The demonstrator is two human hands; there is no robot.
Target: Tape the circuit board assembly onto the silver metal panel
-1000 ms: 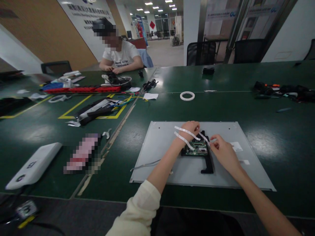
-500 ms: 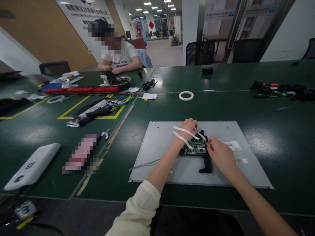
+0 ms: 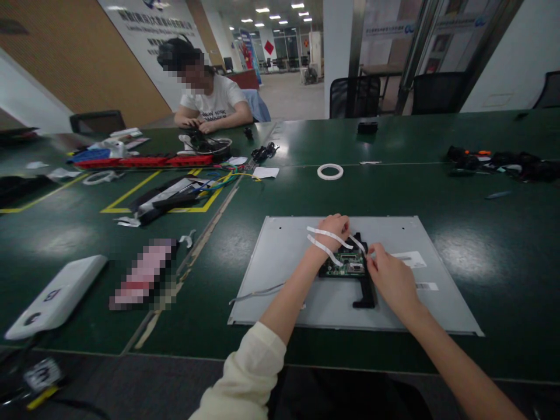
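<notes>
White tape strip (image 3: 357,243) slants over the circuit board (image 3: 350,258), between my two grips; can't tell if it touches. My right grip (image 3: 391,275) is pinched on its lower end. My left grip (image 3: 335,224) is curled at its upper end, fingertips hidden, can't tell if closed on it. Two more strips (image 3: 330,234) lie across my left wrist, ends poking past it. Board sits in a black bracket (image 3: 367,293), bracket on a grey panel (image 3: 277,254), panel flat on the green counter (image 3: 192,332). White label (image 3: 411,259) on panel near my right grip, grey cable (image 3: 258,293) by my left forearm. Beyond panel, white tape roll (image 3: 319,172) lying flat. Off left, white device (image 3: 63,291), blurred-out pink item (image 3: 144,271). Across the counter, seated co-worker (image 3: 214,99), white T-shirt, hands at black wiring (image 3: 199,140).
</notes>
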